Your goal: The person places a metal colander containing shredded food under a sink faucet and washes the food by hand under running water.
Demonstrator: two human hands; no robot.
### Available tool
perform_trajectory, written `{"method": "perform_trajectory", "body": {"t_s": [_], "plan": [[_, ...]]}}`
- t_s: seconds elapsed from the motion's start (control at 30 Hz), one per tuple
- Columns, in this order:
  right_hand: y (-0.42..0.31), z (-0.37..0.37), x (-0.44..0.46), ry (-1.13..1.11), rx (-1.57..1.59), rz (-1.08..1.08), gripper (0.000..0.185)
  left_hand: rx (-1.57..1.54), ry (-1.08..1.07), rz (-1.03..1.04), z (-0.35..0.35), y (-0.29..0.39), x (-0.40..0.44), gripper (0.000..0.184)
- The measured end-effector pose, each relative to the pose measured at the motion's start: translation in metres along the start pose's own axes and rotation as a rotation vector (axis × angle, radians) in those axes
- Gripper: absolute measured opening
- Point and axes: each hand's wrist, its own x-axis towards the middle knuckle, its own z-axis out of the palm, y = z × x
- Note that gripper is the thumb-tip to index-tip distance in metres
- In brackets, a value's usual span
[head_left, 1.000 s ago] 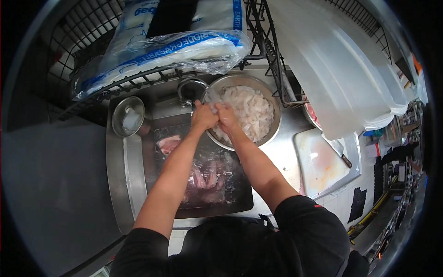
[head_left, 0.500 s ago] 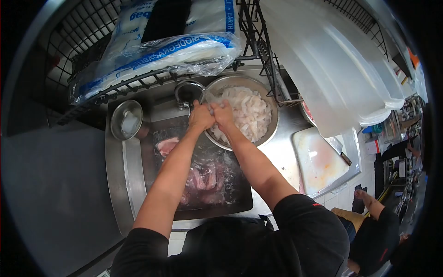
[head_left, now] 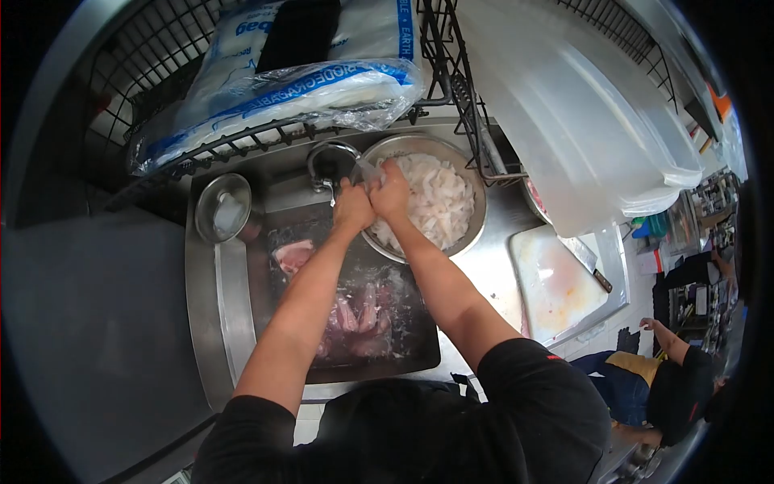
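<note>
1. Head view, hands: the left hand (head_left: 353, 208) and right hand (head_left: 390, 192) meet over the left edge of a large steel mixing bowl (head_left: 477, 228), just below the curved faucet (head_left: 334, 146). Fingers are curled inward; something translucent shows beside them, but I cannot tell what either grips, or how tightly.
2. Head view, bowl: pale raw strips (head_left: 439, 202) fill it, right beside the hands.
3. Head view, sink: pink raw meat (head_left: 293, 256) lies in the sink basin (head_left: 282, 373) under the forearms; a small steel bowl (head_left: 207, 194) sits at its upper left corner.
4. Head view, right: a knife (head_left: 602, 281) rests at the white cutting board's (head_left: 552, 282) edge; farther off, a co-worker (head_left: 676, 395) stands.
</note>
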Motion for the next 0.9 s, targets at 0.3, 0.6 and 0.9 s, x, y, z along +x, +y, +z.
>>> {"method": "perform_trajectory", "body": {"t_s": [0.3,0.6,0.9], "plan": [[-0.009,-0.003,0.015,-0.194,-0.144,0.033,0.037,0.014,0.03,0.057,-0.002,0.0,-0.001,0.033],[0.021,-0.058,0.016,-0.716,0.578,0.564,0.034,-0.031,0.01,0.071,-0.006,0.0,-0.005,0.05],[0.026,-0.035,0.026,-0.714,0.199,-0.217,0.022,-0.079,-0.053,0.081,-0.006,-0.007,0.0,0.065]]}}
